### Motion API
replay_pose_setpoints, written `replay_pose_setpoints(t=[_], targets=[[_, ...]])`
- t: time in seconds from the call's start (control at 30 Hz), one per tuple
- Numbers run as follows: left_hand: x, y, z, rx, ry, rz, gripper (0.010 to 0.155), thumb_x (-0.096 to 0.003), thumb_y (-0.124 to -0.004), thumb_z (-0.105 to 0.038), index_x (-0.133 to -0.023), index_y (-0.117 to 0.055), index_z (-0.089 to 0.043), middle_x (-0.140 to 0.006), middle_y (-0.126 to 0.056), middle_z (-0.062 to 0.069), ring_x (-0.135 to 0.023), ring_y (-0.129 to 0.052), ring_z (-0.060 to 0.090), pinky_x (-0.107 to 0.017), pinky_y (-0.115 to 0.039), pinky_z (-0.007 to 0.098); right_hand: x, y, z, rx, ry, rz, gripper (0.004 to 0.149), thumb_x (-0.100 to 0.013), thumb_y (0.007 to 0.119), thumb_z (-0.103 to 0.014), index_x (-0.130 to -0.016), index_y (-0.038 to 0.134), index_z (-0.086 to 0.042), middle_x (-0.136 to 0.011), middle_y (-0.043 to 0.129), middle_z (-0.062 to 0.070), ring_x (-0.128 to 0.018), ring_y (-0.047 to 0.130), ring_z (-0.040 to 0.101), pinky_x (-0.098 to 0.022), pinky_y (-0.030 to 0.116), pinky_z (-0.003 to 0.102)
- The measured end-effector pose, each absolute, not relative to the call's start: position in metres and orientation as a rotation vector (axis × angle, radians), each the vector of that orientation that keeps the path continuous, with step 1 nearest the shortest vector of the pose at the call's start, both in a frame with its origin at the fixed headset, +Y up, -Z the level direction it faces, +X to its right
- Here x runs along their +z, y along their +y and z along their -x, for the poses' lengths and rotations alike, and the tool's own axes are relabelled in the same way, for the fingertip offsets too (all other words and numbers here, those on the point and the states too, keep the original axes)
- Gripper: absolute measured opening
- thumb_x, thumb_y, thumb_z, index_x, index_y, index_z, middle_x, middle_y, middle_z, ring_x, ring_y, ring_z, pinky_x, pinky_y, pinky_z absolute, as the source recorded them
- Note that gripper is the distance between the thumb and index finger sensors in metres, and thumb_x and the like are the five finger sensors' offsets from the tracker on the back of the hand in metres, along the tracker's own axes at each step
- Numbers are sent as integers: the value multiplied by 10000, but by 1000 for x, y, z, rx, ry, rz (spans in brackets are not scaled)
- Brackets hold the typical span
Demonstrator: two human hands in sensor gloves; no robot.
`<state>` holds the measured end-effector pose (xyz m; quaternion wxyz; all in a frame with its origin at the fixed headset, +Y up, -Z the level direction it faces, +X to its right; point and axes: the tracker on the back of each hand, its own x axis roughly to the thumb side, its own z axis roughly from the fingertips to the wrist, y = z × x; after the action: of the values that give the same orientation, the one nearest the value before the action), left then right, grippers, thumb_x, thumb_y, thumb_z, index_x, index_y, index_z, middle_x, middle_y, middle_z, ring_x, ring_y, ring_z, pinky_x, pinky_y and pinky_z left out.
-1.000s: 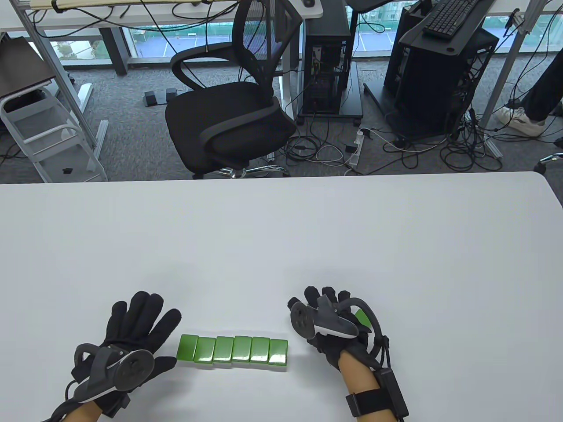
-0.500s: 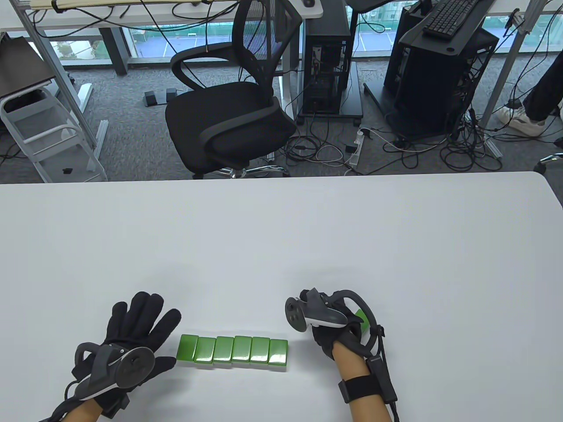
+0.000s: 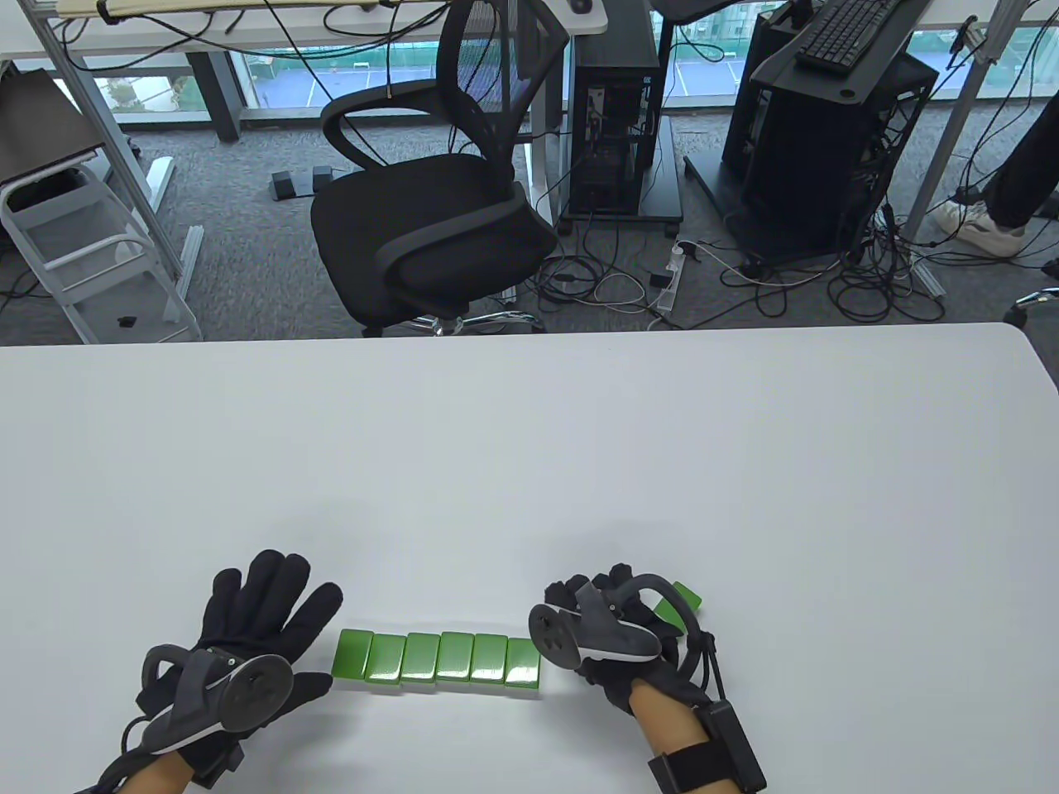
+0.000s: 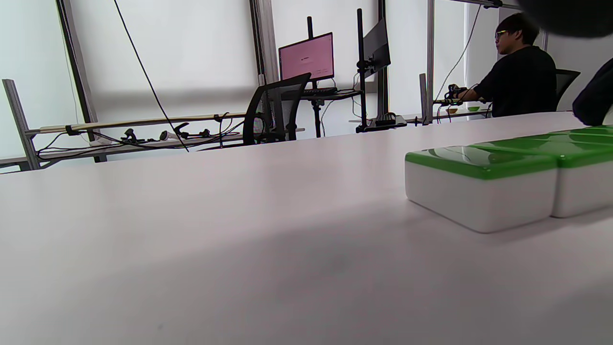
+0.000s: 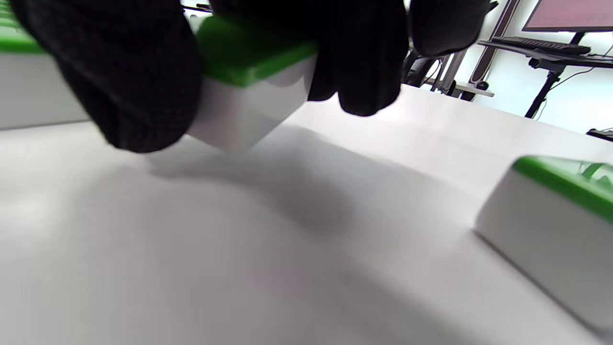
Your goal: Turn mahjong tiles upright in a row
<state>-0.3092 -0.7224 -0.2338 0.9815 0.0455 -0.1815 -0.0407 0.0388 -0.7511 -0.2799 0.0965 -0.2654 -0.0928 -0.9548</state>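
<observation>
A row of several mahjong tiles (image 3: 438, 659) lies flat on the white table (image 3: 529, 447), green backs up. In the left wrist view its left end tile (image 4: 479, 187) is close by. My left hand (image 3: 281, 604) lies flat with fingers spread, its thumb by the row's left end, holding nothing. My right hand (image 3: 589, 597) is at the row's right end. In the right wrist view the hand (image 5: 258, 86) pinches one green-and-white tile (image 5: 254, 72), tilted, low over the table. Another loose tile (image 3: 680, 601) lies flat just right of that hand; it also shows in the right wrist view (image 5: 550, 215).
The table's far edge (image 3: 529, 335) runs across the middle of the table view, with an office chair (image 3: 430, 207) and computer towers beyond it. The table's right corner (image 3: 1022, 339) is rounded.
My right hand has moved left and nearer, to the row's right end, with a tile in its fingers. The loose tile to its right stays put. My left hand has not moved.
</observation>
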Motion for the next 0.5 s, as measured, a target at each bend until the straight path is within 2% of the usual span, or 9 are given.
replay_pose_setpoints(t=[0.23, 0.5], targets=[[-233, -723, 307, -95, -371, -88, 911, -290, -682, -720, -1021, -178, -517, -1130, 69, -160, -1167, -17, 213, -861, -170, 601, -258, -751, -29, -2839, -318, 816, 844, -320, 872, -482, -1004, 551, -105, -962, 704, 149, -729, 786, 430, -683, 589, 615], [-233, -724, 307, -98, -374, -88, 909, -290, -682, -721, -1021, -182, -517, -1131, 68, -160, -1168, -21, 213, -861, -173, 602, -253, -754, -21, -2849, -293, 790, 840, -332, 860, -484, -1004, 553, -85, -953, 714, 168, -717, 790, 444, -672, 592, 623]])
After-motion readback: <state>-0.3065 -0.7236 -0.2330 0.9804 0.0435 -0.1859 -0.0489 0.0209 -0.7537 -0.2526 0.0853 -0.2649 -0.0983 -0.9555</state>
